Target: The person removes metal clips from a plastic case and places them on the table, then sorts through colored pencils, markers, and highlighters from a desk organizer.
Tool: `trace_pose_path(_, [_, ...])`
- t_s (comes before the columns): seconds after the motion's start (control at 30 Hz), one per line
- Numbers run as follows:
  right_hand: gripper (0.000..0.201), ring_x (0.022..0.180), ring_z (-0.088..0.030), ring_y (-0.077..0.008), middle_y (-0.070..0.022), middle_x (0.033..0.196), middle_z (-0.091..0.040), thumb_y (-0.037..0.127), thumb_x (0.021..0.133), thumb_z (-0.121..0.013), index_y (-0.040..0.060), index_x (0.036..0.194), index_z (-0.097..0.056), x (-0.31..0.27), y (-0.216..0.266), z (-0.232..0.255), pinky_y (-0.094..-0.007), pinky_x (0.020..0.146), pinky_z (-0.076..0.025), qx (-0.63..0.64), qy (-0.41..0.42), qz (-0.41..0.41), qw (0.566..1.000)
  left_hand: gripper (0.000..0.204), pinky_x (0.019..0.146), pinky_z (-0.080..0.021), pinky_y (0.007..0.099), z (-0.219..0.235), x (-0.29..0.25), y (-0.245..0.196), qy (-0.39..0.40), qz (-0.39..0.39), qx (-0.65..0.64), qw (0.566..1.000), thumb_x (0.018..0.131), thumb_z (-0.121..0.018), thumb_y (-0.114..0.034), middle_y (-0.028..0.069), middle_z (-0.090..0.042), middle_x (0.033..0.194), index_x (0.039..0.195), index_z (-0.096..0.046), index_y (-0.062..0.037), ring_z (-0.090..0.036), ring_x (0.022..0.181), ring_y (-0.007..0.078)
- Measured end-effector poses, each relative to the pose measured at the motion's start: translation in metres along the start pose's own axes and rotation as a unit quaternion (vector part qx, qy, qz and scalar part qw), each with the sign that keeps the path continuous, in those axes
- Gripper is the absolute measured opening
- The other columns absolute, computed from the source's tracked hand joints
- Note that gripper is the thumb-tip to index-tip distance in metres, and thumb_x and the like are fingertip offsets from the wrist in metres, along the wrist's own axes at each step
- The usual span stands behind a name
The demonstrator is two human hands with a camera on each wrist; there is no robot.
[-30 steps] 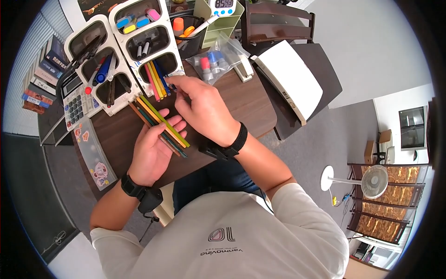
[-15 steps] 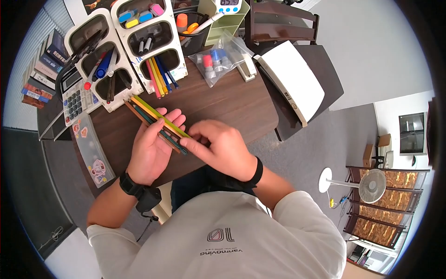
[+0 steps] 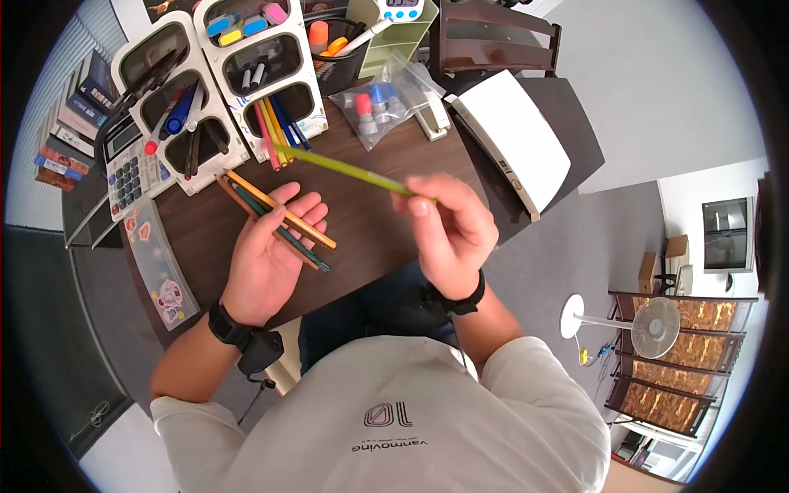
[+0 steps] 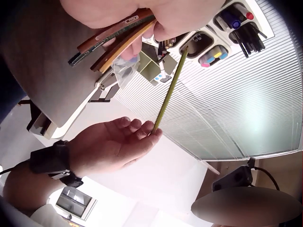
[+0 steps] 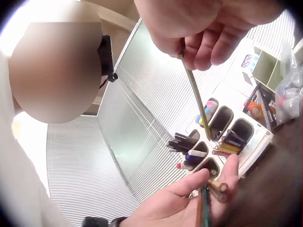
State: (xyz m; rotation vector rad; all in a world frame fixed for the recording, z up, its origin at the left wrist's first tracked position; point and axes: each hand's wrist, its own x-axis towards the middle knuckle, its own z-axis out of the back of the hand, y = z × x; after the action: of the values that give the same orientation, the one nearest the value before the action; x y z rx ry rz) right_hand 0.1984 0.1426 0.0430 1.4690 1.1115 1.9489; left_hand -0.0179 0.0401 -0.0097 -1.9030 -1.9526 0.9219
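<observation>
My right hand (image 3: pixel 449 233) pinches one end of a yellow-green pencil (image 3: pixel 345 169), whose other end points toward the organizer's near compartments. In the left wrist view the same pencil (image 4: pixel 171 90) slants up from the right hand's fingertips (image 4: pixel 155 132). My left hand (image 3: pixel 267 261), palm up, holds several pencils under its thumb: orange-yellow (image 3: pixel 316 233), brown and dark green (image 3: pixel 319 261). Pink, yellow and blue pencils (image 3: pixel 279 131) stand in one compartment of the white organizer (image 3: pixel 238 111). The right wrist view shows the left hand (image 5: pixel 165 201) below the organizer.
Markers and highlighters (image 3: pixel 245 29) fill other compartments. Behind stand a mesh cup (image 3: pixel 337 74) and a green holder (image 3: pixel 394 41). A clear bag of bottles (image 3: pixel 378 103) and a stapler (image 3: pixel 431 119) lie to the right. A calculator (image 3: pixel 131 185) and a sticker-covered case (image 3: pixel 164 271) are at left.
My right hand has come back from the organizer to the left hand's bundle, then moved right with the yellow-green pencil drawn from it. The left hand has stayed nearly in place.
</observation>
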Motion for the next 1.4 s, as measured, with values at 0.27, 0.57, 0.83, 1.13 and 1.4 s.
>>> trace_pose_path(0.27, [0.028, 0.089, -0.075, -0.03, -0.0153, 0.104, -0.075, 0.004, 0.091, -0.077, 0.0033, 0.119, -0.073, 0.04, -0.027, -0.043, -0.0374, 0.08, -0.06, -0.182, 0.038, 0.026, 0.982, 0.049, 0.117, -0.044, 0.0444, 0.001, 0.002, -0.002, -0.009, 0.01, -0.012, 1.0, 0.112, -0.049, -0.028, 0.0167, -0.06, 0.145, 0.155, -0.045, -0.0048, -0.057, 0.136, 0.028])
trace_pose_path(0.57, [0.034, 0.095, -0.072, -0.0377, -0.0204, 0.101, -0.072, 0.0, 0.091, -0.067, -0.0003, 0.125, -0.068, 0.042, -0.034, -0.063, -0.0436, 0.086, -0.059, -0.157, 0.127, 0.011, 0.979, 0.05, 0.119, -0.044, 0.0472, -0.003, 0.002, -0.004, -0.017, 0.009, -0.033, 0.999, 0.112, -0.046, -0.026, 0.0203, -0.06, 0.146, 0.156, -0.042, -0.002, -0.058, 0.136, 0.0303])
trace_pose_path(0.83, [0.04, 0.094, -0.074, -0.0302, -0.0183, 0.108, -0.072, -0.001, 0.094, -0.066, 0.0031, 0.134, -0.067, 0.039, -0.038, -0.061, -0.0384, 0.083, -0.06, -0.14, 0.119, -0.003, 0.983, 0.051, 0.12, -0.043, 0.0475, -0.002, 0.002, -0.004, -0.015, 0.012, -0.038, 0.999, 0.112, -0.045, -0.026, 0.0208, -0.059, 0.147, 0.157, -0.042, -0.0019, -0.057, 0.137, 0.0308])
trace_pose_path(1.13, [0.016, 0.077, -0.073, -0.0273, -0.0117, 0.088, -0.073, 0.019, 0.095, -0.077, 0.0041, 0.098, -0.073, -0.004, 0.003, -0.034, -0.038, 0.066, -0.057, -0.19, 0.237, -0.154, 0.94, 0.048, 0.122, -0.041, 0.0473, 0.0, 0.002, -0.001, -0.002, -0.013, -0.011, 1.0, 0.113, -0.045, -0.019, 0.0198, -0.055, 0.152, 0.158, -0.041, -0.0023, -0.053, 0.142, 0.0297])
trace_pose_path(1.4, [0.015, 0.08, -0.073, -0.0201, -0.0103, 0.095, -0.077, 0.007, 0.092, -0.082, 0.0012, 0.104, -0.076, -0.016, 0.001, -0.021, -0.0315, 0.067, -0.056, -0.197, 0.114, -0.041, 0.973, 0.054, 0.124, -0.037, 0.0496, 0.002, 0.002, -0.002, 0.01, 0.012, -0.061, 0.998, 0.111, -0.044, -0.028, 0.0221, -0.05, 0.157, 0.159, -0.04, -0.0022, -0.048, 0.147, 0.0325])
